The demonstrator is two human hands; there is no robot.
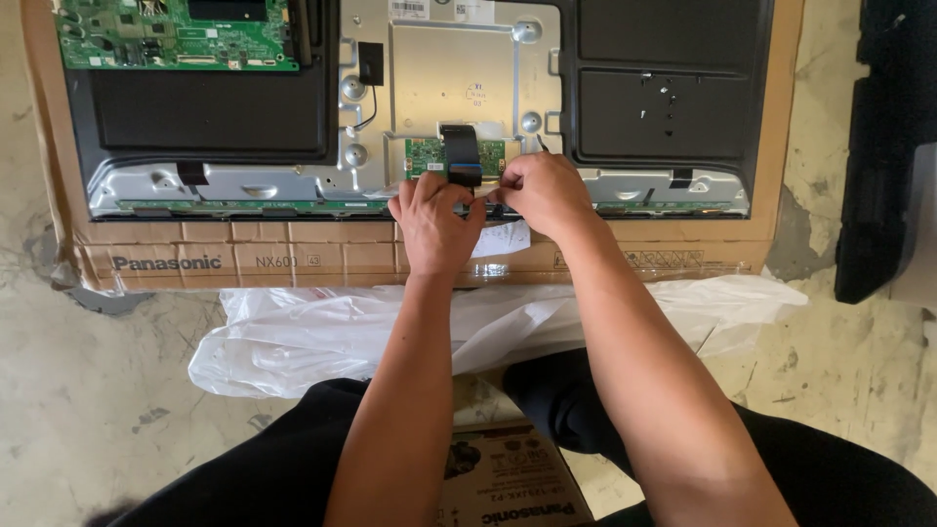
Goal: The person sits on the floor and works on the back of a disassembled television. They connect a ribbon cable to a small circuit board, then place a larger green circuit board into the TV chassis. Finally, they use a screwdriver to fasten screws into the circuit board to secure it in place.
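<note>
A flat screen television [625,107] lies face down on a cardboard box [244,259], its back cover off. A small green circuit board [426,153] sits at the middle of the lower metal frame, with a wide black ribbon cable [461,146] running over it. My left hand [432,220] and my right hand [540,192] meet just below that board, fingers pinched on the lower end of the ribbon cable at the frame's edge. What the fingertips grip is partly hidden.
A large green main board [176,34] sits at the top left of the chassis. A white plastic bag [322,337] lies crumpled between the box and my knees. A black plastic cover [883,146] rests on the concrete floor at right.
</note>
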